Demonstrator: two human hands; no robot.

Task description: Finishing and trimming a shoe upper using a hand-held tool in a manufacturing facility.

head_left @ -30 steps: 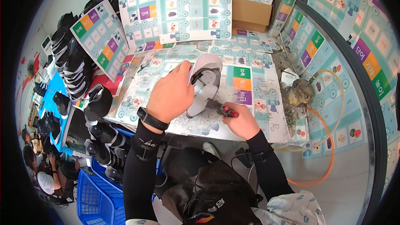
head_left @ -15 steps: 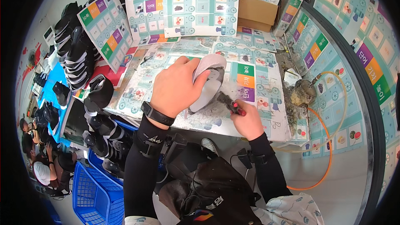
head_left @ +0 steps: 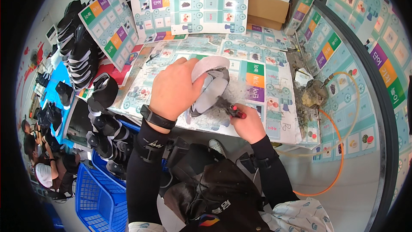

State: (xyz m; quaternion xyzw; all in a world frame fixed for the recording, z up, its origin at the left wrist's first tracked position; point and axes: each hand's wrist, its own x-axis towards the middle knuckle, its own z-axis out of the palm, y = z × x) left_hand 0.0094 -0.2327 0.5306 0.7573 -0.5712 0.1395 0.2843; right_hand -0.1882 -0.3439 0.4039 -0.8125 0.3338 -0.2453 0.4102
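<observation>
My left hand [head_left: 174,87] is closed round a light grey, shoe-shaped piece [head_left: 205,99] with a pale pinkish padded rim, its thumb lying over the near side. The piece is tilted above the board-covered table, and its inside faces right. In my right hand [head_left: 249,125] is a small brush-like tool [head_left: 237,111] with a red handle end and a dark, bristly-looking head. That head is close to the right lower edge of the grey piece; whether they touch I cannot tell. Dark dust lies on the printed boards beneath.
Stacked black shoe-like pieces [head_left: 81,58] rise at the left, above blue baskets [head_left: 96,199]. Printed boards [head_left: 209,6] and a cardboard box [head_left: 268,10] stand behind the table. At right, an orange hose [head_left: 340,163] hangs near a crusted lump [head_left: 314,93]. People sit far left.
My right hand and the brush-like tool have moved a little left, closer to the grey piece. My left hand has shifted slightly left, turning the piece so more of its inside shows.
</observation>
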